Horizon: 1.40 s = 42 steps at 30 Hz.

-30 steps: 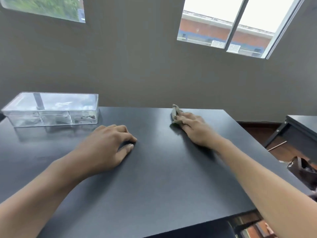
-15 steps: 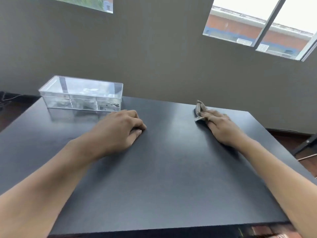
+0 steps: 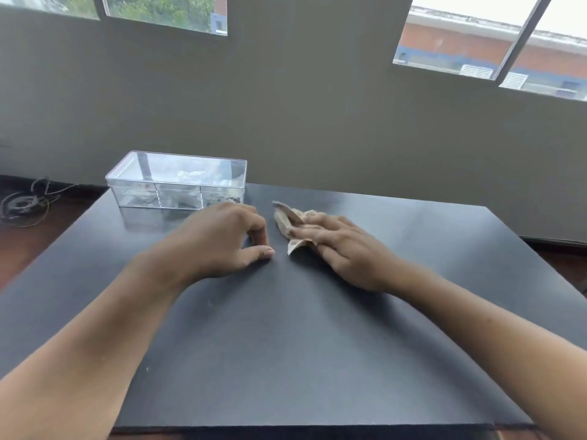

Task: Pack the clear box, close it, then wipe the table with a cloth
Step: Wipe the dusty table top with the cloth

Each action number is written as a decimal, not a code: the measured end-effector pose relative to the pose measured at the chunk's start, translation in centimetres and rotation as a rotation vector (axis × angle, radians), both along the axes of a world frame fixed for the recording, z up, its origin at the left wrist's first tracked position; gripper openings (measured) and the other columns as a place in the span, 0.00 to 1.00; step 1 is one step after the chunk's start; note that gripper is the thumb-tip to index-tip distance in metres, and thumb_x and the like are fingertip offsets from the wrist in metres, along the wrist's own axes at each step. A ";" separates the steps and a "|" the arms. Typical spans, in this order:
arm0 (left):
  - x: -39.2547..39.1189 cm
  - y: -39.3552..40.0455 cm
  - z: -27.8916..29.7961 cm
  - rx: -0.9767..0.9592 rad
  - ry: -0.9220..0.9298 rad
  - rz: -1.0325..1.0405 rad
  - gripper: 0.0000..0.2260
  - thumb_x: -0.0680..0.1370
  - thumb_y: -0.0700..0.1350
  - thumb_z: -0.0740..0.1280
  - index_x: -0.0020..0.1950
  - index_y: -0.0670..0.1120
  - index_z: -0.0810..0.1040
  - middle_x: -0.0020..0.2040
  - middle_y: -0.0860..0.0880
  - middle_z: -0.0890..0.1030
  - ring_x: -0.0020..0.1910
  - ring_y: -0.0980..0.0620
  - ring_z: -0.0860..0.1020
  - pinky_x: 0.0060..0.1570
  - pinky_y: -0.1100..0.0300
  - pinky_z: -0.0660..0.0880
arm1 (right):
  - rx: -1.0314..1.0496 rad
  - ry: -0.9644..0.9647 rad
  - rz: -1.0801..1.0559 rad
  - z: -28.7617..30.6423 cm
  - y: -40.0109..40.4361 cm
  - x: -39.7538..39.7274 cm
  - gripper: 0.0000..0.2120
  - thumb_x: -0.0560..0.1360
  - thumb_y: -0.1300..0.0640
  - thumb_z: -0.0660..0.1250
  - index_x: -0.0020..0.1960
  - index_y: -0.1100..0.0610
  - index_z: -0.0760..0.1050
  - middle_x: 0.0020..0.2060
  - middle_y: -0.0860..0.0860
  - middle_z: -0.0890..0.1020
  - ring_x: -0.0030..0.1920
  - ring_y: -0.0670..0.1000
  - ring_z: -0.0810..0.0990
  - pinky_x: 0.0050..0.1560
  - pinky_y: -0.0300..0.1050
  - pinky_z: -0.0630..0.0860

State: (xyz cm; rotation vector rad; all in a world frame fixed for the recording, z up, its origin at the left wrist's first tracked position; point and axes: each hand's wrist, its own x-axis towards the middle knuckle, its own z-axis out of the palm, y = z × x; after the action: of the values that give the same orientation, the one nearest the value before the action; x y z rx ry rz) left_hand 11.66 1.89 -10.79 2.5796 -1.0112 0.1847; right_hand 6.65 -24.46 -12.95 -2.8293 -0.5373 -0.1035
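Currently the right hand [image 3: 344, 249] lies flat on a crumpled beige cloth [image 3: 293, 222], its fingers straight and close together, pressing the cloth against the dark table [image 3: 286, 344] a little past the table's middle. Part of the cloth sticks out beyond the fingertips toward the far side, and a corner shows at the left edge of the hand. The left hand [image 3: 222, 241] rests on the table just left of the cloth, apart from it, with its fingers loosely curled under and the thumb stretched out along the surface; it holds nothing. The clear box [image 3: 178, 181] stands at the far left corner of the table with its lid on, just beyond the left hand's knuckles. Small items show through its walls, too blurred to tell apart. A coil of cable [image 3: 23, 201] lies on the floor at far left.
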 end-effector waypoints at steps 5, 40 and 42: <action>0.0 0.3 0.2 0.031 0.026 -0.036 0.07 0.78 0.58 0.70 0.52 0.60 0.85 0.49 0.59 0.80 0.52 0.58 0.78 0.49 0.61 0.74 | 0.021 0.021 -0.243 0.6 -0.3 8.0 0.22 0.85 0.58 0.54 0.77 0.45 0.69 0.77 0.49 0.66 0.75 0.59 0.63 0.77 0.46 0.53; -3.4 10.1 1.2 0.258 0.081 0.248 0.14 0.81 0.54 0.65 0.66 0.59 0.80 0.60 0.57 0.79 0.65 0.52 0.75 0.66 0.56 0.67 | -0.050 -0.039 -0.327 -0.1 3.9 -11.6 0.30 0.79 0.46 0.43 0.80 0.45 0.62 0.81 0.42 0.59 0.80 0.50 0.56 0.80 0.46 0.55; -3.5 8.4 1.0 0.228 0.098 0.179 0.14 0.82 0.54 0.65 0.66 0.59 0.80 0.64 0.59 0.77 0.66 0.54 0.74 0.67 0.57 0.66 | -0.064 -0.071 -0.315 -0.7 6.0 -12.0 0.33 0.77 0.45 0.40 0.80 0.47 0.62 0.81 0.45 0.60 0.80 0.52 0.55 0.80 0.51 0.57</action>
State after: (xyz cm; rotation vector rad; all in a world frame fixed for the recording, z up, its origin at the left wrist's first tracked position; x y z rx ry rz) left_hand 8.15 10.28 -9.80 2.8553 -0.8074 -0.0139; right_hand -5.35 -18.50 -13.62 -2.9601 -0.1055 -0.2509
